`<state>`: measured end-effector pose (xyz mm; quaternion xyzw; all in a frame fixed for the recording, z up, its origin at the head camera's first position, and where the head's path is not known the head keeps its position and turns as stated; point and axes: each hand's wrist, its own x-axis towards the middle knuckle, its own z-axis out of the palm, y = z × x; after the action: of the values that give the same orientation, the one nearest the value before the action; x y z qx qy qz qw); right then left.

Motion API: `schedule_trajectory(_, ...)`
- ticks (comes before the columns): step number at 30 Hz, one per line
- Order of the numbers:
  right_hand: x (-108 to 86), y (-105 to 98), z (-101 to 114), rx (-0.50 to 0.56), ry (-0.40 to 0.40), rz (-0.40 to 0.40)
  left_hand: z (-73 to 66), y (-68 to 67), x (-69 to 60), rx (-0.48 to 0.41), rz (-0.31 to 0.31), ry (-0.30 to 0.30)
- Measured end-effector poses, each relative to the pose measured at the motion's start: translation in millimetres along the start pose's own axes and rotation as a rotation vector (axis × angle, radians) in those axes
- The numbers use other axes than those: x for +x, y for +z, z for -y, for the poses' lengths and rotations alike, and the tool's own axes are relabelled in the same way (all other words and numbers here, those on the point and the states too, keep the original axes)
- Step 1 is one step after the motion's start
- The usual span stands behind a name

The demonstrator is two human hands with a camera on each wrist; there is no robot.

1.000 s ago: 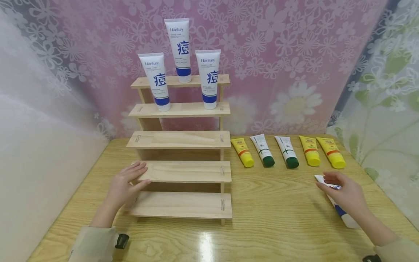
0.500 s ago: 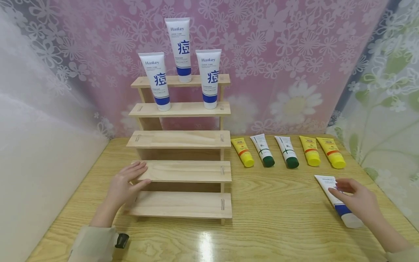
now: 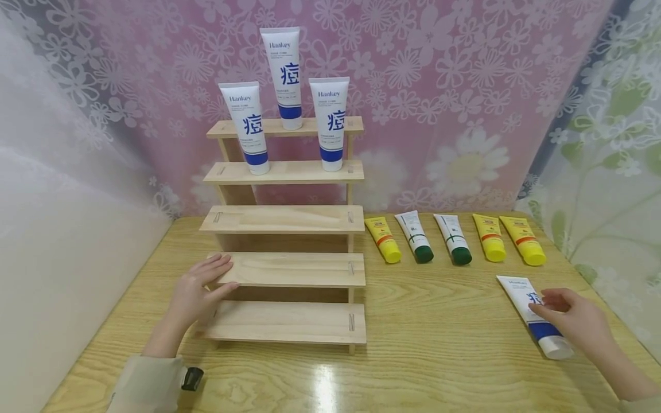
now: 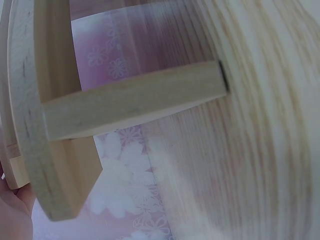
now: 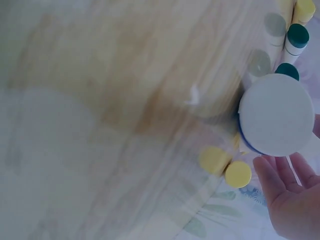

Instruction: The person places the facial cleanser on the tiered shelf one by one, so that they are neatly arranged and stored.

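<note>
In the head view, my left hand point(image 3: 198, 289) rests on the left end of the second-lowest board of a stepped wooden display rack point(image 3: 289, 269). A white squeeze tube point(image 3: 521, 295) with a blue band and white cap lies on the table at the right. My right hand point(image 3: 580, 321) is over the lower half of that tube, thumb and fingers loosely bent and apart. The right wrist view shows the tube's round cap point(image 5: 277, 115) end-on, with fingers point(image 5: 287, 180) beside it; whether they touch is unclear. Only a bit of the left hand point(image 4: 15, 212) shows in the left wrist view.
Three matching white tubes stand on the rack: one tube point(image 3: 284, 80) on the top board, a left tube point(image 3: 245, 129) and right tube point(image 3: 330, 126) below it. Yellow tubes point(image 3: 383, 238) and green-capped tubes point(image 3: 415, 236) lie in a row along the table's back edge.
My right hand has moved right and down along the lying white tube, uncovering its printed upper part. The tube stays put, and my left hand has not moved.
</note>
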<state>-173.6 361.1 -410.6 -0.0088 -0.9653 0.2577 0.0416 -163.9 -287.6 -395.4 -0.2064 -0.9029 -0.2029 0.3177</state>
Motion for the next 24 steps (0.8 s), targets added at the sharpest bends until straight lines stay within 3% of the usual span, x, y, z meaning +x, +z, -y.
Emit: schedule_trajectory(24,12.2,-2.9,-15.7,-0.059,0.059,0.21,0.6,-0.8,-0.1,-0.008,0.014,0.003)
